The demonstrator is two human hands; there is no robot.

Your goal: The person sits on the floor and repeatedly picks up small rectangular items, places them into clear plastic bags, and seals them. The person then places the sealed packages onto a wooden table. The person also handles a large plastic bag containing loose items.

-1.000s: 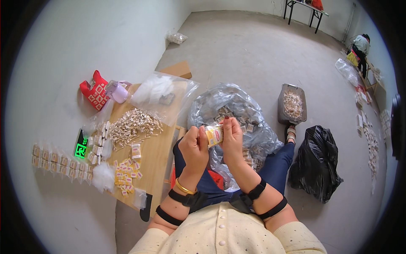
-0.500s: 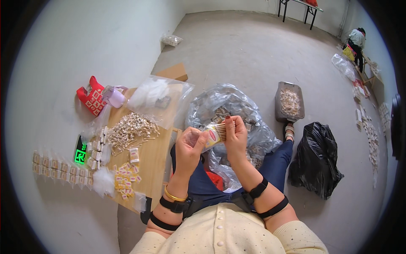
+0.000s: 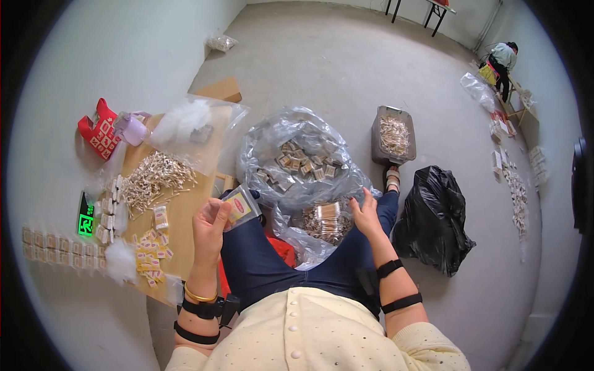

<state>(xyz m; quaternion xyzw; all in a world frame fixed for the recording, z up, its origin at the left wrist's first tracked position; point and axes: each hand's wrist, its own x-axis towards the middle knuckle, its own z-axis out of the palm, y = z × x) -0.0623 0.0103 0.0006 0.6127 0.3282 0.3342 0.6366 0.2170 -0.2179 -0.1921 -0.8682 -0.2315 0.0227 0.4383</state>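
Note:
Between the thumb and fingers of my left hand (image 3: pixel 211 224) is a small clear plastic packet (image 3: pixel 242 207) with a yellow and red label card in it. No swabs show inside the packet. My right hand (image 3: pixel 366 216) is empty, its fingers apart, over the right side of a big clear plastic bag (image 3: pixel 260 145) between my legs. A neat row of cotton swabs (image 3: pixel 328 213) lies on loose swabs in the near part of this bag, left of my right hand. Several filled swab packets (image 3: pixel 306 162) lie in its far part.
The wooden table (image 3: pixel 201 179) on my left bears a swab pile (image 3: pixel 159 179), yellow cards (image 3: pixel 151 252) and a lilac jug (image 3: pixel 130 128). A grey bin (image 3: pixel 394 135) of swabs and a black bag (image 3: pixel 433 222) stand right. Another person (image 3: pixel 502 62) bends far right.
My hands have moved apart. The right hand has let go of the swabs, which now lie in the bag; the left keeps the packet, now farther left. The whole view has shifted.

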